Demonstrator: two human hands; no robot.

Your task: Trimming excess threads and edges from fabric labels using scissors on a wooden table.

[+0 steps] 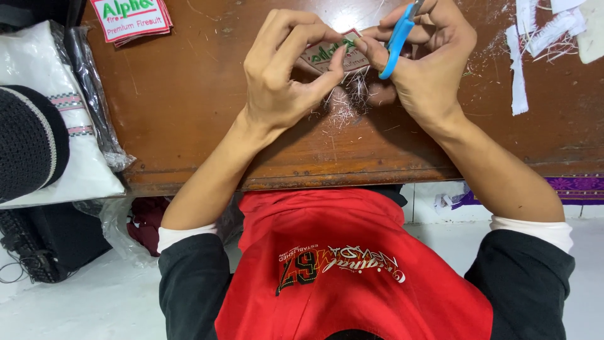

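Observation:
My left hand [283, 69] pinches a small embroidered patch [330, 55], white with green lettering and a red edge, above the brown wooden table [189, 107]. My right hand [425, 60] holds blue-handled scissors [397, 38], fingers through the loops, its fingertips touching the patch's right edge. The scissor blades are cut off by the top of the picture. Loose white thread trimmings [346, 104] lie on the table just under both hands.
A stack of similar patches [132, 19] lies at the table's far left. White fabric strips and scraps [535, 44] lie at the right. A plastic-wrapped white bundle [69, 145] with a dark knitted cap [28, 141] sits left of the table.

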